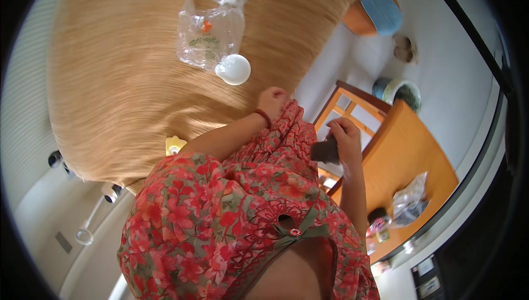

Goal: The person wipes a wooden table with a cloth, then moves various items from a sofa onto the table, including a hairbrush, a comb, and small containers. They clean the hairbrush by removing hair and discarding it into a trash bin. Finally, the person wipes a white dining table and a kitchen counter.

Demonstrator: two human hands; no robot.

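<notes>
My right hand point(347, 139) grips a dark, flat-sided piece point(325, 151), perhaps a sponge or folded cloth, beside the front of the red floral dress point(231, 201). Over the edge of a tan, streaked surface point(124, 72), my left hand point(272, 101) is curled near the gathered dress fabric, a dark red band around its wrist. Whether its fingers hold anything is hidden. A small white round vessel point(235, 70) rests on the tan surface beyond that hand. Touching it is a clear plastic bag point(210, 39) with green print and an orange spot.
To the right are a wooden chair point(337, 95) and an orange-brown table point(396, 155) bearing a plastic bag point(409, 201) and a dark-lidded jar point(378, 219). Farther off stand a pot point(403, 93), slippers point(404, 48) and a stool with a blue cover point(382, 10). A yellow flower-shaped item point(175, 145) lies by my left arm.
</notes>
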